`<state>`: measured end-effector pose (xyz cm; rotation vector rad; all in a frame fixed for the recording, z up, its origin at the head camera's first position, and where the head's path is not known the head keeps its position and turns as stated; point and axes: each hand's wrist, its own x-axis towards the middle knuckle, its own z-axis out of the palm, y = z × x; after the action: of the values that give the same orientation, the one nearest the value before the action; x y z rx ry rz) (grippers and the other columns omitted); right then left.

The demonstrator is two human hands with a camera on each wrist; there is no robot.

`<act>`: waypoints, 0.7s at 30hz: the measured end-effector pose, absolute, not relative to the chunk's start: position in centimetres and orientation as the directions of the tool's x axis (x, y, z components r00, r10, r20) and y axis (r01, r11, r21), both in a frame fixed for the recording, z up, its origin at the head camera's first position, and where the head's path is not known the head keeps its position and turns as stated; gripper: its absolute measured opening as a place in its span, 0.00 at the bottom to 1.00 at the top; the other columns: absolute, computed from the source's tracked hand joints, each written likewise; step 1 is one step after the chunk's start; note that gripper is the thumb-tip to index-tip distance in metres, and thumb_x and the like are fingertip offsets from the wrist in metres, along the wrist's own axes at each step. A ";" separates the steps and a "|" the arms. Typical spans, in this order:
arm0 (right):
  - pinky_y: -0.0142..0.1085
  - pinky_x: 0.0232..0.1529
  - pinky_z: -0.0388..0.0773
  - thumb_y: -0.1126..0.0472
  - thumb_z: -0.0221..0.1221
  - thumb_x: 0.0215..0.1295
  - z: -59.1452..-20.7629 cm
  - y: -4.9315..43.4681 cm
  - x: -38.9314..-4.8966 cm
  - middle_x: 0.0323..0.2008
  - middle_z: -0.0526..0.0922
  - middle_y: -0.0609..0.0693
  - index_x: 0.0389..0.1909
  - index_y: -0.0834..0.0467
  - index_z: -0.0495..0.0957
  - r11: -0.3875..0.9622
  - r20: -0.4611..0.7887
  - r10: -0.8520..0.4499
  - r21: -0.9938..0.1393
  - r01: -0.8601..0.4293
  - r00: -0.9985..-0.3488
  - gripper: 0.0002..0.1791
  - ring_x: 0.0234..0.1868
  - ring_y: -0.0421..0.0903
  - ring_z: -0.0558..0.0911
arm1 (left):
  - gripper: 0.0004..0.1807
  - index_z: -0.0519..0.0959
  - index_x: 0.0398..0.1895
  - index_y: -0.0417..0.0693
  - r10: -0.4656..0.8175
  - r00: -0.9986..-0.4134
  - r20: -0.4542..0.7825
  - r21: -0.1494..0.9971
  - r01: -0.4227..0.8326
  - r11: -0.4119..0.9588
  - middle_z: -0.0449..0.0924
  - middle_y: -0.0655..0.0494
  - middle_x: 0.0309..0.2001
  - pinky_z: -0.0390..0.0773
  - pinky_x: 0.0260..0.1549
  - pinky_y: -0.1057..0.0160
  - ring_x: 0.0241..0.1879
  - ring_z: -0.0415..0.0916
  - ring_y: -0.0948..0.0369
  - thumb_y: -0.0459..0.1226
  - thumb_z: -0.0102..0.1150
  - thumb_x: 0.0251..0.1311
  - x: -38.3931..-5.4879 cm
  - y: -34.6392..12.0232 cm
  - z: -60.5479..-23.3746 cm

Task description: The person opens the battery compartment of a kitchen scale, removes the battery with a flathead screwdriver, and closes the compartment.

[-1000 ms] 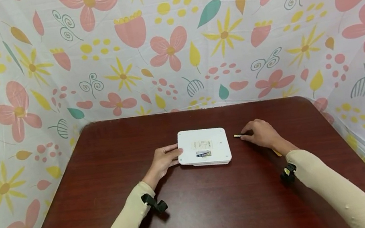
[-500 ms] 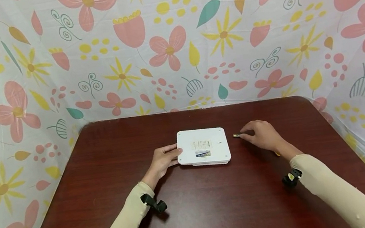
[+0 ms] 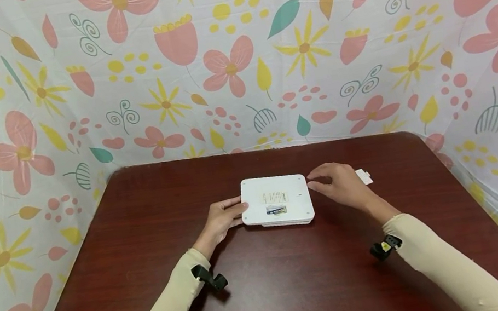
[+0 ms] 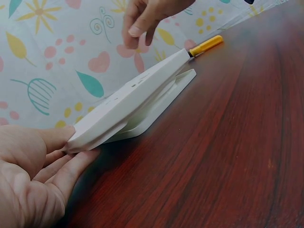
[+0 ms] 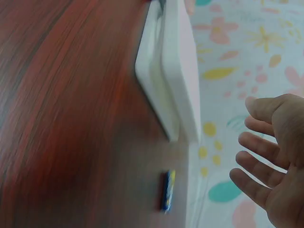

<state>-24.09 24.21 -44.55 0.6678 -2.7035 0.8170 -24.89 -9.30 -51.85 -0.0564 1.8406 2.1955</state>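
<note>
A flat white kitchen scale (image 3: 291, 209) lies underside up, showing a label and an uncovered battery slot. One battery (image 3: 276, 210) sits in that slot. My left hand (image 3: 221, 218) grips the scale's left edge, thumb on top and fingers beneath, with that side tilted up off the table in the left wrist view. My right hand (image 3: 341, 183) hovers by the scale's right edge; the right wrist view shows its fingers spread and holding nothing. A loose battery (image 5: 167, 191) lies on the table beyond the scale's end, hidden in the head view.
A small white battery cover (image 3: 364, 176) lies just right of my right hand. The left wrist view shows a tool's yellow handle (image 4: 207, 45) behind the scale. The dark red table (image 3: 274, 295) meets a floral cloth (image 3: 226, 26) at the back and sides.
My right hand has moved left from the loose battery toward the scale's right edge, uncovering the white cover and hiding that battery in the head view. The left hand and scale stay in place.
</note>
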 end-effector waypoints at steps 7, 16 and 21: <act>0.47 0.39 0.84 0.56 0.71 0.65 -43.4 21.3 -23.9 0.50 0.87 0.54 0.46 0.59 0.89 0.705 0.312 -0.441 -0.460 -0.540 -0.841 0.14 0.49 0.52 0.84 | 0.23 0.77 0.62 0.29 0.187 -0.960 -0.209 0.959 -0.238 -0.152 0.84 0.35 0.50 0.88 0.41 0.59 0.39 0.86 0.57 0.27 0.66 0.65 -24.8 -9.3 -51.6; 0.54 0.58 0.80 0.56 0.71 0.64 -43.8 18.3 -24.3 0.51 0.87 0.54 0.44 0.58 0.90 0.658 0.240 -0.569 -0.441 -0.610 -0.787 0.12 0.57 0.54 0.82 | 0.23 0.77 0.62 0.28 0.182 -0.962 -0.206 0.960 -0.235 -0.154 0.85 0.36 0.49 0.88 0.41 0.58 0.40 0.86 0.57 0.28 0.66 0.65 -24.9 -9.4 -51.8; 0.52 0.58 0.80 0.58 0.71 0.63 -44.5 17.1 -24.5 0.50 0.87 0.54 0.42 0.57 0.91 0.635 0.213 -0.633 -0.406 -0.657 -0.744 0.10 0.56 0.53 0.82 | 0.23 0.77 0.62 0.29 0.184 -0.962 -0.203 0.961 -0.232 -0.153 0.85 0.35 0.50 0.88 0.41 0.58 0.40 0.86 0.57 0.28 0.67 0.65 -24.8 -9.3 -51.8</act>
<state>-24.49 17.09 -44.47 1.1037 -2.7945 0.7260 -24.81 -9.25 -51.83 -0.0543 1.8413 2.1962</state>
